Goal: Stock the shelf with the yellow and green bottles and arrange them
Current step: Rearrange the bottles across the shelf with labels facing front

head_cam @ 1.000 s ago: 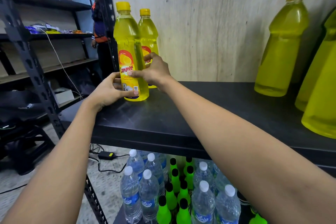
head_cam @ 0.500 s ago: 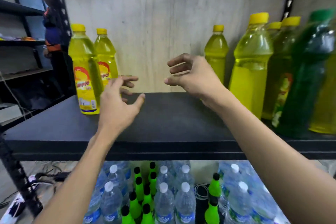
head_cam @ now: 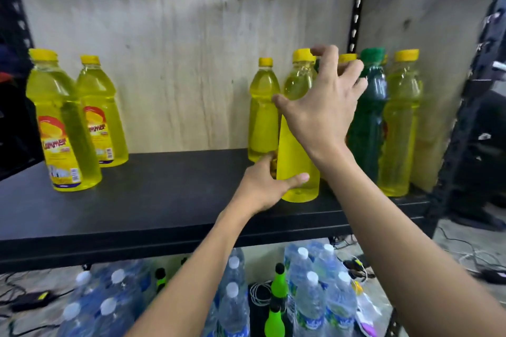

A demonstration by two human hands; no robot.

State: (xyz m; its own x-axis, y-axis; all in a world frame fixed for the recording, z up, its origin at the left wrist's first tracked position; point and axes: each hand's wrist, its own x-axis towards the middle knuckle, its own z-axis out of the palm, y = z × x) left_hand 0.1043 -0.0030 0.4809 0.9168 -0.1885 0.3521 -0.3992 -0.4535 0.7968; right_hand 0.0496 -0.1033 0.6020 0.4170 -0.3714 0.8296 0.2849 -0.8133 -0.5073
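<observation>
- The yellow bottle [head_cam: 290, 150] stands upright, cap up, on the right half of the black shelf [head_cam: 164, 194].
- The left hand [head_cam: 262, 186] grips its base, thumb across the front.
- The right hand [head_cam: 323, 109] lies spread, fingers straight, over its shoulder.
- A second yellow bottle [head_cam: 262, 112] and a green bottle [head_cam: 369, 117] crowd just behind it.
- Two labelled bottles [head_cam: 63, 128] stand well apart at the left.
</observation>
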